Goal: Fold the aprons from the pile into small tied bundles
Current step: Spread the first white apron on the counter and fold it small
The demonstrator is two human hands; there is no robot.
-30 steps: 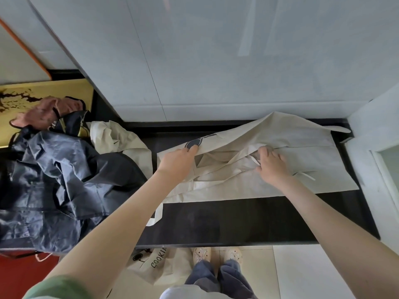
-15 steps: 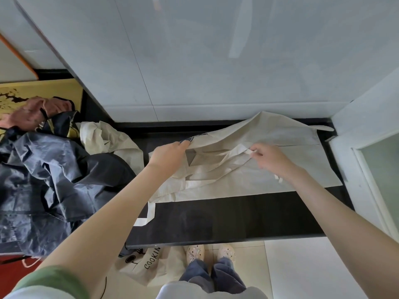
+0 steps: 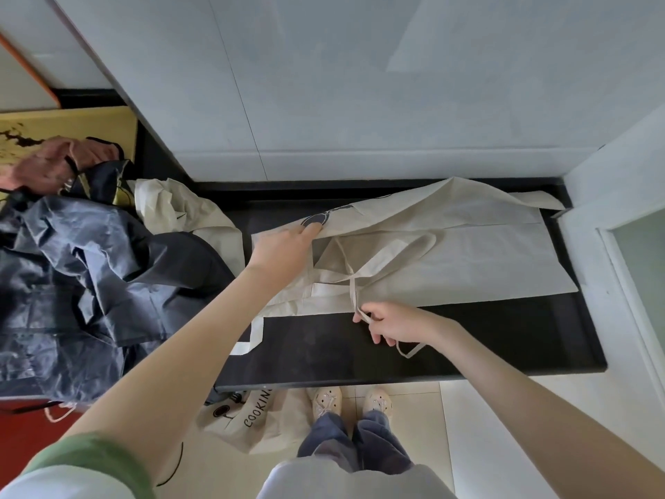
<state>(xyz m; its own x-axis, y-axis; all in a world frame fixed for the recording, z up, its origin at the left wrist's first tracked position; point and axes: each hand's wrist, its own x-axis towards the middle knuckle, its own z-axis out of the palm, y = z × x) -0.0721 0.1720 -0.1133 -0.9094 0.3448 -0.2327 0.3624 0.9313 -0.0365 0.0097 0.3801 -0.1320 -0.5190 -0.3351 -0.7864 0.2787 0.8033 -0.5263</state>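
thin flat tie (image 3: pixel 354 297) in right hand (image 3: pixel 399 324), matte cream apron (image 3: pixel 467 257)

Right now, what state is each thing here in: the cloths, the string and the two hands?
cream apron: spread on the black counter, partly folded, untied.
left hand: grips its folded edge by the printed mark.
right hand: pinches the tie string.
tie string: drawn toward the counter's near edge.
dark blue aprons: crumpled pile at left.
second cream apron: crumpled beside that pile.
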